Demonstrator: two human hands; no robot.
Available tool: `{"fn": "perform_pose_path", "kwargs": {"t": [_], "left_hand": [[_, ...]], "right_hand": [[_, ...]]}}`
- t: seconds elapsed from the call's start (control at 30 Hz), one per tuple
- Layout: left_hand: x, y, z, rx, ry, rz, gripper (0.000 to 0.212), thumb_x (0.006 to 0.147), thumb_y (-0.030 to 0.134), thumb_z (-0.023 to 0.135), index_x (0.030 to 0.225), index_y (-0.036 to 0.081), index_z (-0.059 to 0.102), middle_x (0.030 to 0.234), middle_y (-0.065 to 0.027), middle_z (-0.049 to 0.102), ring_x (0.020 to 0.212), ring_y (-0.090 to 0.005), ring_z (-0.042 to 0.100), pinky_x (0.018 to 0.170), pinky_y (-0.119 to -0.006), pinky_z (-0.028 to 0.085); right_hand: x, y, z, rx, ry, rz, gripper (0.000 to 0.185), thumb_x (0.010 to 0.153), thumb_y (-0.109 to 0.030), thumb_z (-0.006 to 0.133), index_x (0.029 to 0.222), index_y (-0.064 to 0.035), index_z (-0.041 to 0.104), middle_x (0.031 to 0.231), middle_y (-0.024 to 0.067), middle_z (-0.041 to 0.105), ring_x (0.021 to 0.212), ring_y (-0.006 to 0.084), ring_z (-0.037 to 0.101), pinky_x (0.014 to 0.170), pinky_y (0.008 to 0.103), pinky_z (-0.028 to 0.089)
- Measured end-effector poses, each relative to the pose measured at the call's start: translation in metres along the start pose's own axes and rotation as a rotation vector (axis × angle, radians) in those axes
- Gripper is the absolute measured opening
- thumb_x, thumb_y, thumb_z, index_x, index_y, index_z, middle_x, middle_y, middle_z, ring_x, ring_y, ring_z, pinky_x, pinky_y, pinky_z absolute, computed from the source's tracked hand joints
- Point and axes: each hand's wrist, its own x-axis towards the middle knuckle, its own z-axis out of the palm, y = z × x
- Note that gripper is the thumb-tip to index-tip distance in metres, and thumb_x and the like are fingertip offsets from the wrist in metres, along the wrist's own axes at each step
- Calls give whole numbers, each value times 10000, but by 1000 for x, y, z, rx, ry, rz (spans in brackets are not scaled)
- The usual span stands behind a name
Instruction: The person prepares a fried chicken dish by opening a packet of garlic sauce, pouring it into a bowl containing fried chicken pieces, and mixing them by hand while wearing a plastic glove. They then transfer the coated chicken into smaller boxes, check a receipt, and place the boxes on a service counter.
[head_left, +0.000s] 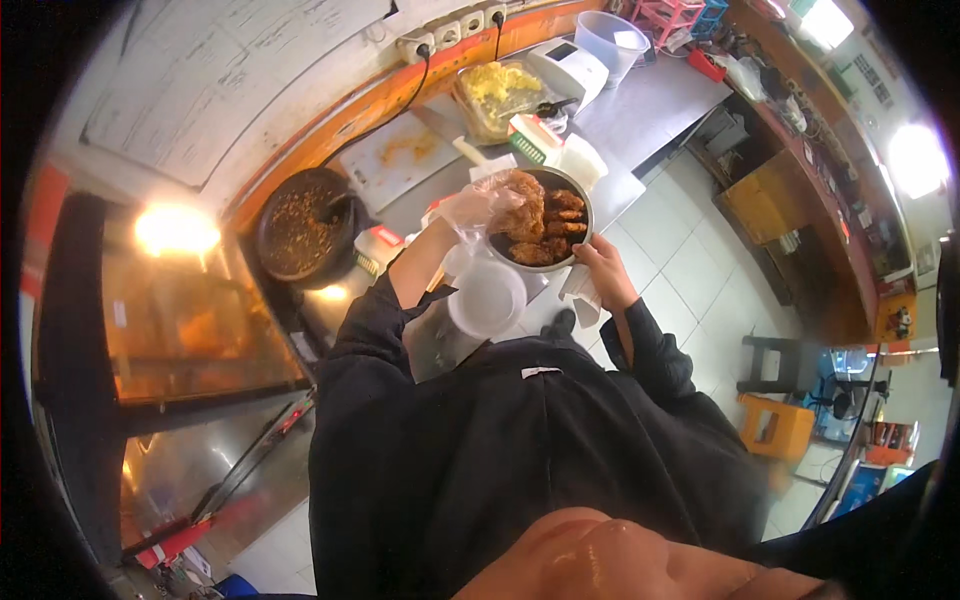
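My left hand (489, 208), in a clear plastic glove or bag, grips a large piece of breaded fried chicken (525, 208) over the left side of a round metal bowl (589, 214). Several browned fried pieces (559, 227) lie inside that bowl. On its near right rim, the fingers of my right hand (607, 271) hold the bowl. White paper or cloth (582, 289) hangs below this hand. Closer to my body is a round white plastic tub or lid (487, 298). Red, white and green cardboard boxes (537, 139) stand around the bowl.
A dark mortar (274, 244) of chili paste is at left, beside a lit glass warming cabinet (202, 307). Behind are a white cutting board (386, 169), a tray of yellow food (499, 94), a white machine (574, 67) and a clear bucket (611, 45). Stools (776, 427) stand at right.
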Motion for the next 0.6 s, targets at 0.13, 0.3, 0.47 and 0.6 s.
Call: {"fn": "perform_pose_path", "kwargs": {"t": [0.13,0.3,0.47,0.6], "left_hand": [[45,9,22,-230,29,-17,282,826,101,587,1099,48,547,1078,-98,607,970,-176,597,822,-299,498],[100,20,55,-299,85,-15,264,821,125,579,1071,42,557,1101,-109,602,978,-189,597,829,-300,492],[150,27,71,-237,186,25,259,813,154,567,1046,41,566,1140,-127,592,998,-212,596,835,-300,484],[178,14,35,-236,199,106,258,821,149,553,1050,32,578,1169,-149,580,1001,-230,608,848,-330,499]], "right_hand": [[43,-13,-51,-36,-8,-17,292,873,-71,497,1133,52,549,976,82,618,877,157,559,795,284,445],[86,-30,-111,-50,-49,36,277,870,-70,508,1116,45,565,961,77,621,878,148,555,790,282,444],[133,-39,-168,-97,-74,43,239,870,-75,512,1075,28,580,936,75,617,817,141,557,751,278,452],[152,-40,-211,-88,-82,81,248,867,-77,514,1088,21,569,923,76,612,797,133,563,699,265,462]]}}
